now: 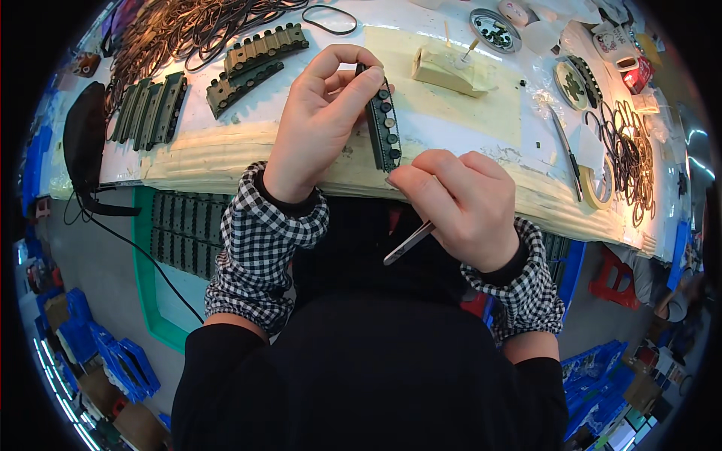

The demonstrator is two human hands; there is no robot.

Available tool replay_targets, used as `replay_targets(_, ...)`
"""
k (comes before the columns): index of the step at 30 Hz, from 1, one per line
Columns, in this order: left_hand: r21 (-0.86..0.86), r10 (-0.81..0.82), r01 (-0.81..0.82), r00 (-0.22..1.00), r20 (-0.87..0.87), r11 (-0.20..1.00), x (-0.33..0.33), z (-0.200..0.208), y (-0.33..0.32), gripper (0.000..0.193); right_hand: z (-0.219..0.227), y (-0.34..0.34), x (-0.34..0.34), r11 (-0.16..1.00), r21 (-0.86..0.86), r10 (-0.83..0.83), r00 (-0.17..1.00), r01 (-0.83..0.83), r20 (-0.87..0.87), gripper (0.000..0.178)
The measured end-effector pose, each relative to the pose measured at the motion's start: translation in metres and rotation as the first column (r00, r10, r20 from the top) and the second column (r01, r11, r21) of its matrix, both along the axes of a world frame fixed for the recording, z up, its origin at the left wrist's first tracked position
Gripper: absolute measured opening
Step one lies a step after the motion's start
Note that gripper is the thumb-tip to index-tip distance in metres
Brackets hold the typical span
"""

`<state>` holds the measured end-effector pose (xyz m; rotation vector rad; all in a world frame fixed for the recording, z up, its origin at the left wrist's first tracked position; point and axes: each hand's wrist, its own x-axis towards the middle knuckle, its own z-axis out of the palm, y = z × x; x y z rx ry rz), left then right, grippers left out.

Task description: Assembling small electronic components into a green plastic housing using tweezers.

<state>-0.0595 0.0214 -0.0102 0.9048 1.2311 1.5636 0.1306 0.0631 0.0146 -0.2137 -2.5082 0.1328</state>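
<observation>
My left hand (316,120) pinches the upper end of a narrow dark toy tank chassis (383,128) between thumb and fingers. A row of small round wheels shows along the chassis, with a thin black toothed track around them. My right hand (466,207) is closed around metal tweezers (408,242), whose rounded end sticks out below the palm. The thumb and fingertips of that hand are at the lower end of the chassis, at the track. Whether they pinch the track there is too small to make out.
Left on the table are green wheeled chassis pieces (150,113), more pieces (263,46) and a heap of black track bands (188,26). A cream block (451,71), a round dish of small parts (495,31), a pen-like tool (565,150) and tape (599,192) lie right. A green tray (143,278) sits below.
</observation>
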Motion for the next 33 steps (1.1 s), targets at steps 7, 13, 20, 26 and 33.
replay_targets(7,0.014,-0.022,0.022,1.0,-0.002,1.0,-0.001,-0.002,0.001,0.015,0.026,0.019,-0.009,0.956,0.225,0.115,0.948,-0.187,0.298,0.018)
replay_targets(13,-0.016,-0.005,0.004,1.0,-0.027,1.0,0.0,0.002,-0.001,0.015,0.024,0.026,-0.014,0.928,0.265,0.194,0.947,-0.262,0.257,0.01)
replay_targets(20,-0.012,-0.016,0.016,1.0,-0.014,1.0,-0.002,0.0,0.0,0.016,0.018,0.033,-0.013,0.966,0.021,0.246,0.947,-0.256,0.207,0.015)
replay_targets(26,-0.005,-0.028,0.028,1.0,0.0,1.0,-0.002,0.001,-0.001,0.016,0.011,0.034,-0.004,0.974,0.061,0.211,0.971,-0.219,0.114,0.017)
replay_targets(33,0.008,-0.022,0.022,1.0,-0.011,1.0,-0.002,0.001,0.0,0.016,0.019,0.037,-0.011,0.888,0.28,0.294,0.918,-0.365,0.264,0.017)
